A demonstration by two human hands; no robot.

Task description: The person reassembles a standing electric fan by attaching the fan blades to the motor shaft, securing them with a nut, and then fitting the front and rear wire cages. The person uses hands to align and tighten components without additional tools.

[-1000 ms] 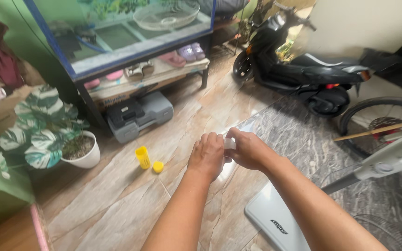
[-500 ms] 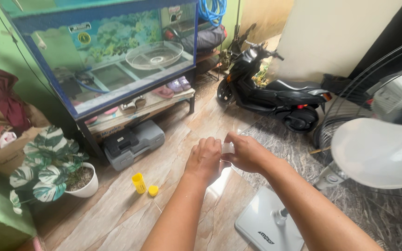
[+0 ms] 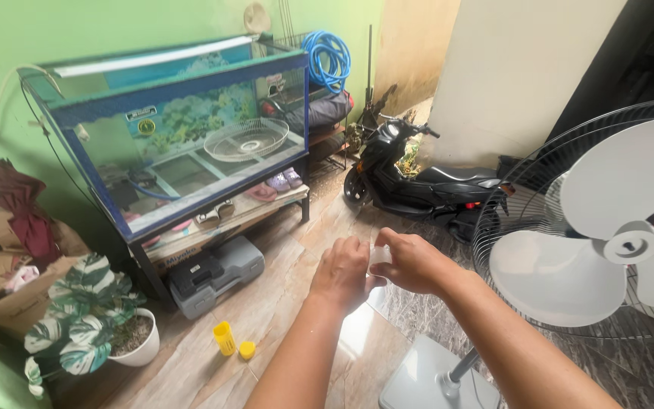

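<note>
My left hand and my right hand meet in front of me, both closed around a small white object that is mostly hidden between the fingers. To the right stands a pedestal fan with white blades and its front grille off, on a grey base. On the tiled floor at lower left stand a small yellow bottle and its yellow cap.
A glass aquarium holding a round fan grille sits on a stand with shoes below. A grey tool case, a potted plant, a black scooter and a blue hose stand around.
The view has tilted up and to the right, bringing the fan head fully into view. My hands stay together on the small white object.
</note>
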